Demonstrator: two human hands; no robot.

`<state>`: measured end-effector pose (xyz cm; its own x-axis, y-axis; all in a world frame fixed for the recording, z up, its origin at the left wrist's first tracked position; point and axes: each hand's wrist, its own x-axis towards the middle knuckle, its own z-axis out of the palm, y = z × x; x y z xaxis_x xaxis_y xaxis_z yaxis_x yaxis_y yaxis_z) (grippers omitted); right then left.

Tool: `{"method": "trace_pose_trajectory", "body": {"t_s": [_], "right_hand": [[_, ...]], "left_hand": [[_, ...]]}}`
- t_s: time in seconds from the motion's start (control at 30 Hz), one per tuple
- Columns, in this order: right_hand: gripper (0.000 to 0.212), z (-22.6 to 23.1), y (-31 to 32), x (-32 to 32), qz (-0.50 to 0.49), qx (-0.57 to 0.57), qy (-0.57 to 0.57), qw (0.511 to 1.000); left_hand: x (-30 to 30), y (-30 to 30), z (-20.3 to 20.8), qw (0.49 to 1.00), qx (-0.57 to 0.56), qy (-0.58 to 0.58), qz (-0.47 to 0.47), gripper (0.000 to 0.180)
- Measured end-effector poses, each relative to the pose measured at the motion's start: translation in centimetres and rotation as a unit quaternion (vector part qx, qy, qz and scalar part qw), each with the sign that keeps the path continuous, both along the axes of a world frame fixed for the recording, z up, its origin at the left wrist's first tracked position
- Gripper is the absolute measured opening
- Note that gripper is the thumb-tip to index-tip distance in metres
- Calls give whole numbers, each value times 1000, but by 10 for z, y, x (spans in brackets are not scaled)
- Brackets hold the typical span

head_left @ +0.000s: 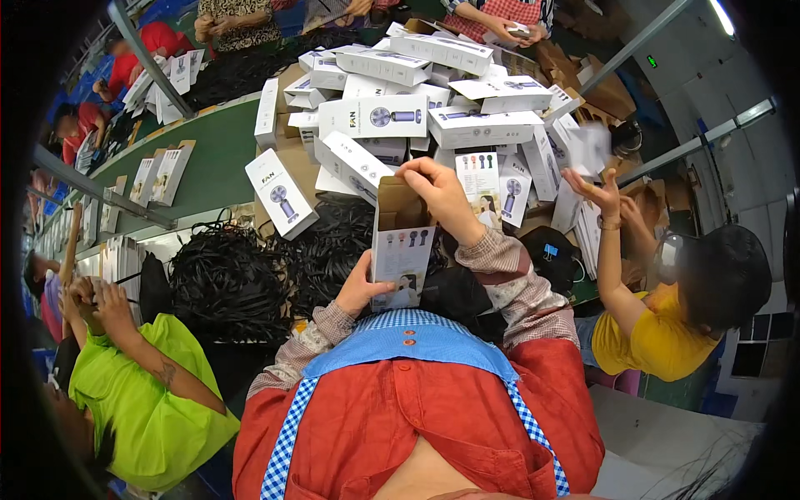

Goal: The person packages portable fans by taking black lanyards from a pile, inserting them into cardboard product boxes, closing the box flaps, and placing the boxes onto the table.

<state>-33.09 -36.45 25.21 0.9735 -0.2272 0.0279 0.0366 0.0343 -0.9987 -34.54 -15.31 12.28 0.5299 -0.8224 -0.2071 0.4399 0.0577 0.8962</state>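
A white cardboard fan box [400, 254] stands upright in front of my chest, its top open and the brown inside showing. My left hand [362, 288] grips the box low on its left side, thumb across the printed face. At the top edge, my right hand [443, 193] pinches the raised flap between thumb and fingers. What lies inside the box is hidden. Just beyond my hands is a big heap of white fan boxes [375, 117], printed with a small purple hand fan.
Tangled black straps [229, 279] lie left of my hands. A green conveyor [218, 137] with standing boxes runs at the far left. Co-workers in lime green [150, 400] and yellow [642, 333] sit on either side; others work across the heap. Metal posts [150, 62] rise at the left.
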Motion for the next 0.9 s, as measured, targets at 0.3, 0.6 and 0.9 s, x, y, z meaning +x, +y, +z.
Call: {"method": "trace_pose_trajectory", "body": {"t_s": [0.3,0.6,0.9], "right_hand": [[81,-33,-20,-45,25,-212,43,976],[66,-62,55,-7,59,109,90,988],[57,-90,53,30,120,-3,86,989]], "left_hand": [[32,20,32,998,-19,39,34,82],[51,34,14,956,-131,173,195,58],[189,111,-23,882,-221,112,402,49]]}}
